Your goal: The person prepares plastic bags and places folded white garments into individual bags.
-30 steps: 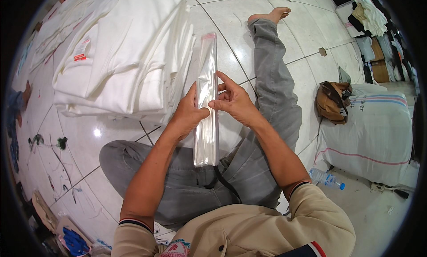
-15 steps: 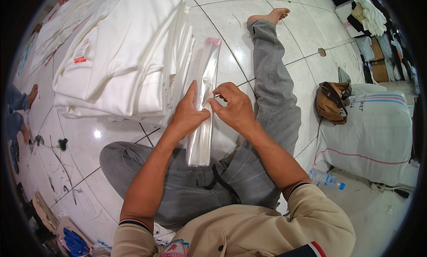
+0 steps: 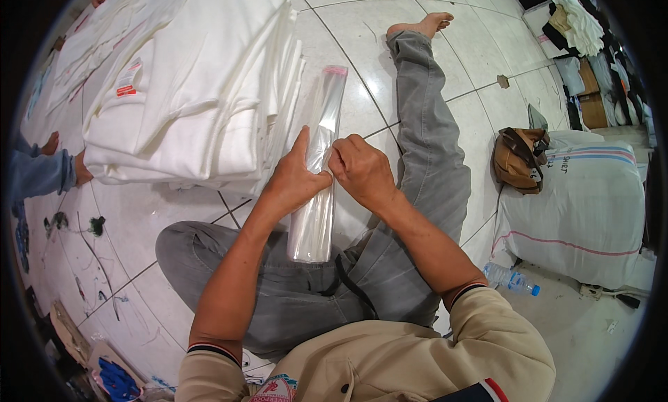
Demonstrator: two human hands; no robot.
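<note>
A long, narrow bundle of clear plastic bags (image 3: 312,228) with a pink strip at its far end lies lengthwise before me, its near end over my lap. My left hand (image 3: 296,174) grips the bundle around its left side, thumb across the front. At the bundle's right edge, my right hand (image 3: 362,169) is closed with its fingertips pinched against the plastic. To the left of the bundle stands a tall stack of folded white garments (image 3: 188,109), the upper one bearing a small white and red label (image 3: 128,80).
On the right are a brown bag (image 3: 520,160), a big white sack (image 3: 574,214) and a plastic bottle (image 3: 511,280). Another person's foot (image 3: 83,169) touches the stack's left side. Thread scraps (image 3: 96,226) litter the tiles. My outstretched leg (image 3: 431,109) borders the work area.
My right fingers have curled in tighter at the bundle's edge. The bundle has shifted slightly toward me. At the left, the other person's leg has moved closer to the stack.
</note>
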